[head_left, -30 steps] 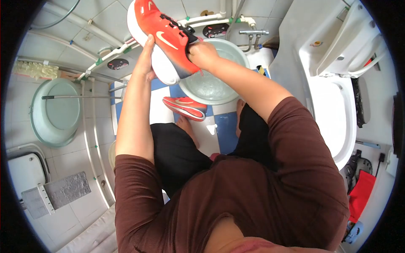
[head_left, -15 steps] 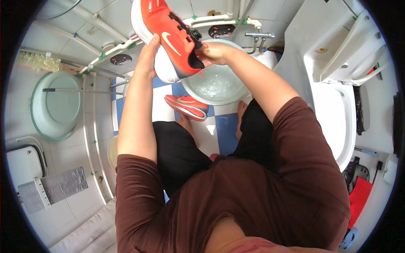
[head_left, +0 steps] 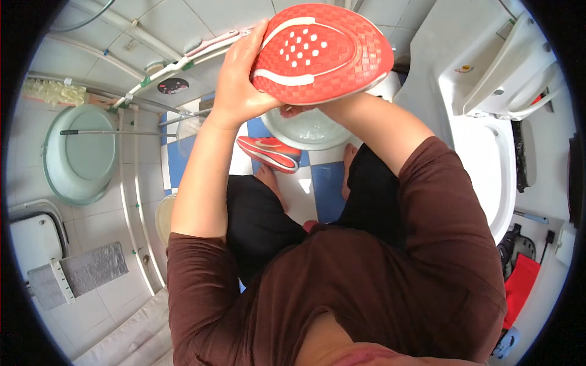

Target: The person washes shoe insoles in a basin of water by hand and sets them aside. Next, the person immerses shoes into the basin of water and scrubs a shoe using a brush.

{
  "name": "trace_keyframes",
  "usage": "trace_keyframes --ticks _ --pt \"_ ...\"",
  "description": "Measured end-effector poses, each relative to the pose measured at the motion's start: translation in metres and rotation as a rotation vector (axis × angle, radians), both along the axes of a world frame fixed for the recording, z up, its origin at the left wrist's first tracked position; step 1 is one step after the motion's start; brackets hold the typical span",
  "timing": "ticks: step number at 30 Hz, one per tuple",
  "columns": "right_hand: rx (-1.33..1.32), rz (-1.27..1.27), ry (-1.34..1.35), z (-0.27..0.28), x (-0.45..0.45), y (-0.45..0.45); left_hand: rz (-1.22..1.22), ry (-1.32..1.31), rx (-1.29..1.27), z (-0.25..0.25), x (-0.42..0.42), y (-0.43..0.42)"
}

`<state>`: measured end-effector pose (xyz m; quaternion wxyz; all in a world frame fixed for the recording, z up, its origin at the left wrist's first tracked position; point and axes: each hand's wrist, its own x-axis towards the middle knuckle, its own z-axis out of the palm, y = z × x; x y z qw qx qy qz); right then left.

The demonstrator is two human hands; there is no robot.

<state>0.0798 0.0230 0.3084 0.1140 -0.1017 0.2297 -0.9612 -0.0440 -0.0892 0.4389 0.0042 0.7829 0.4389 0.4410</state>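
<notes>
Holding water [head_left: 314,129], the basin [head_left: 312,147] shows behind the held shoe [head_left: 326,55].

A plain, dark brown cloth top [head_left: 348,268] has a curved, open neckline [head_left: 328,313] and creased, roughly elbow-length sleeves [head_left: 202,262]. Below it are matte black fabric trousers [head_left: 259,207]. The forearms [head_left: 201,177], left hand [head_left: 235,91] and feet [head_left: 269,181] are all bare.

The raised shoe [head_left: 323,61] and right forearm [head_left: 378,122] obstruct access from above to the basin [head_left: 317,146]. A second shoe [head_left: 265,152] rests just beside the basin's near-left rim. Between the feet [head_left: 348,174], the floor [head_left: 329,195] offers a passage toward that rim. The washbasin [head_left: 488,183] limits reach beyond the floor's right edge.
</notes>
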Motion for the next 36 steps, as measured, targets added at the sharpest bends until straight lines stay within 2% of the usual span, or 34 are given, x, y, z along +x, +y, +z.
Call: trace_keyframes --ticks 2,4,7,8,9,11,13,15,17,19,21,23,25,26,27,29,30,32,35,36 --pt "0.147 -0.275 -0.219 0.003 0.005 0.001 0.049 -0.07 -0.076 -0.011 0.003 0.001" --pt "0.405 -0.452 -0.405 0.007 0.008 0.0 0.098 -0.177 -0.209 -0.017 0.0 0.007" --pt "0.916 -0.455 -0.621 0.019 0.02 0.0 0.082 -0.442 -0.353 -0.02 -0.001 0.016" --pt "1.092 -0.41 -0.663 0.026 0.026 0.002 0.181 -0.407 -0.281 -0.035 -0.008 0.024" --pt "1.27 -0.367 -0.693 0.032 0.034 0.007 0.094 -0.502 -0.328 -0.037 -0.012 0.028" --pt "1.631 -0.376 -0.717 0.043 0.054 0.024 0.087 -0.697 -0.505 -0.033 -0.013 0.025" --pt "2.087 -0.568 -0.691 0.045 0.085 0.055 0.217 -0.537 -0.351 -0.031 -0.01 0.021" --pt "2.177 -0.647 -0.959 0.028 0.122 0.086 0.409 -0.164 -0.21 -0.035 -0.013 0.021" --pt "1.845 -0.715 -1.048 0.022 0.164 0.08 0.387 -0.019 -0.251 -0.039 -0.013 0.022" --pt "1.451 -0.76 -1.111 -0.011 0.199 0.072 0.367 0.015 -0.288 -0.047 -0.006 0.023" --pt "1.39 -0.575 -1.239 -0.094 0.238 0.087 0.355 0.043 -0.344 -0.055 -0.003 0.025" --pt "1.631 -0.196 -1.37 -0.154 0.257 0.075 0.351 0.051 -0.379 -0.057 0.005 0.023" --pt "1.894 -0.411 -1.535 -0.265 0.288 0.054 0.326 0.053 -0.377 -0.066 0.003 0.027" --pt "1.626 -0.546 -1.708 -0.261 0.287 0.035 0.335 0.034 -0.399 -0.065 0.005 0.028" --pt "1.561 -0.557 -1.888 -0.293 0.292 0.029 0.32 0.011 -0.397 -0.068 0.002 0.03" --pt "1.432 -0.663 -2.072 -0.278 0.277 0.004 0.362 0.002 -0.439 -0.074 -0.005 0.033" --pt "1.413 -0.674 -2.113 -0.317 0.286 0.003 0.384 -0.024 -0.471 -0.073 -0.006 0.034" --pt "1.394 -0.472 -2.229 -0.299 0.268 -0.006 0.434 -0.043 -0.496 -0.074 -0.008 0.037" --pt "1.319 -0.886 -2.112 -0.307 0.26 -0.015 0.471 -0.117 -0.556 -0.074 -0.01 0.039" --pt "1.41 -1.134 -2.061 -0.309 0.257 -0.016 0.481 -0.138 -0.566 -0.074 -0.012 0.04"
